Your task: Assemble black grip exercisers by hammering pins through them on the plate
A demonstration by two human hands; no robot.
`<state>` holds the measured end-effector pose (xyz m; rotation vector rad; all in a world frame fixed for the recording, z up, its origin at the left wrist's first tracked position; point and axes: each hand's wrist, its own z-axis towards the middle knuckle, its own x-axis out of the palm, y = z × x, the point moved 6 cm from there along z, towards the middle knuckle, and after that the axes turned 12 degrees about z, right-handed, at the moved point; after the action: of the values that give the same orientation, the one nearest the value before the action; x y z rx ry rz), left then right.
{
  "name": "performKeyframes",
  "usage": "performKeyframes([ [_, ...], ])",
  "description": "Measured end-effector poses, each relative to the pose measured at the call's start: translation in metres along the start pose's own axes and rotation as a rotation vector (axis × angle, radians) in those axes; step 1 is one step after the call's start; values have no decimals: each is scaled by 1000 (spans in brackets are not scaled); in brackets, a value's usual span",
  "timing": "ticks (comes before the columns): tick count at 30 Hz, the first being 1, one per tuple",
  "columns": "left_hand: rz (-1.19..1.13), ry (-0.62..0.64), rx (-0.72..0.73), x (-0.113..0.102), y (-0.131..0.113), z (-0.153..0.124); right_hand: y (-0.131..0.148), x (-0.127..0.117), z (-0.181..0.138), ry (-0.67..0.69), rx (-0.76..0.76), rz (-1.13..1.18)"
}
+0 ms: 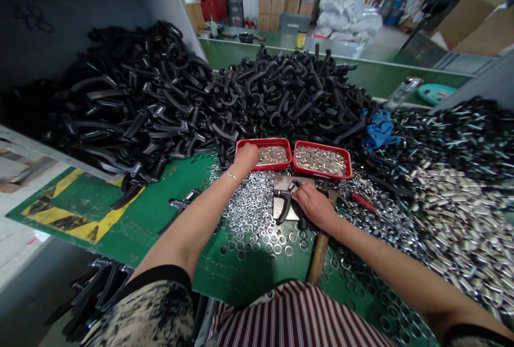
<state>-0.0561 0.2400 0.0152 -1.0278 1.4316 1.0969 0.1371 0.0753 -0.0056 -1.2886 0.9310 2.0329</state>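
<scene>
My left hand (246, 157) dips into the left end of a red tray (283, 166) of tiny metal pins. Its fingers are curled together, and their tips are hidden. My right hand (314, 205) is closed on a black curved handle part (285, 205), which lies on a flat metal plate (278, 182). Just right of the plate, a hammer with a wooden handle (318, 258) rests partly under my right wrist. A second red tray (348, 171), filled with longer silvery pins, stands beside the first.
Black handle parts (277, 87) are heaped behind the trays and to the left. Loose metal rings (249, 205) spread over the green table (168, 253). Silvery cylinders (461, 218) pile up at right, near a red-handled tool (363, 202) and a blue cloth (380, 130).
</scene>
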Motion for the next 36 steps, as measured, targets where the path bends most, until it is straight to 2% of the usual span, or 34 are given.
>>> performKeyframes([
  [7,-14,-43,1,-1,2,-4,-8,-2,4,-22,29,37],
  [16,-44,-21,-5,5,4,0,4,0,7,87,-59,-82],
  [23,-59,-27,6,7,4,1,-3,5,6,44,-4,-14],
  [27,-64,-33,6,6,4,-1,-4,8,5,66,-18,-26],
  [32,-75,-43,-1,2,4,-4,-2,3,8,72,-17,-15],
  [36,-74,-36,-11,2,4,-2,4,-5,12,118,-81,27],
])
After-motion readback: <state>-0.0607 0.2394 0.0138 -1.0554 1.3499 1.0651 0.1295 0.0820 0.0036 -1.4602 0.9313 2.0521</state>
